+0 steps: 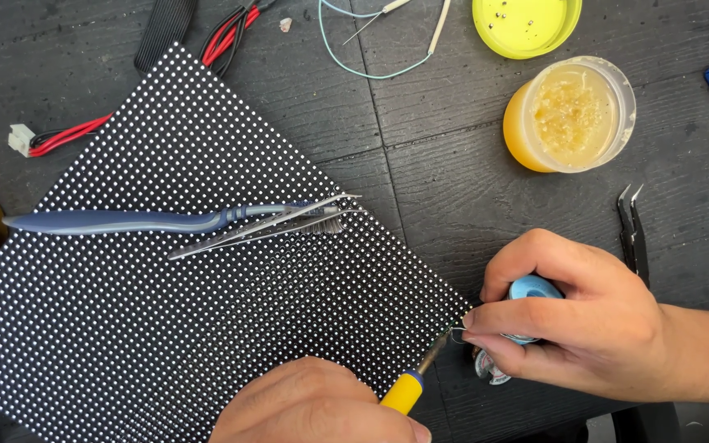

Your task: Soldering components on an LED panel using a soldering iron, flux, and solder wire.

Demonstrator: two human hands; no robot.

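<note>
Solder wire (455, 331) is meeting the iron's tip (435, 353) at the dotted LED panel's (166, 312) right corner; left hand (313, 406) gripping the yellow-handled iron, right hand (572, 324) pinching wire off a blue spool (533, 289). Joint seems underway, unfinished; tweezers (260, 226) and brush (125, 221) are lying idle on the panel.

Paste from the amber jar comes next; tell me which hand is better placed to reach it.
Right, probably: the amber jar stands straight beyond the right hand, while the left hand is lower and farther off, holding the soldering iron. The right must first drop the blue spool.
</note>
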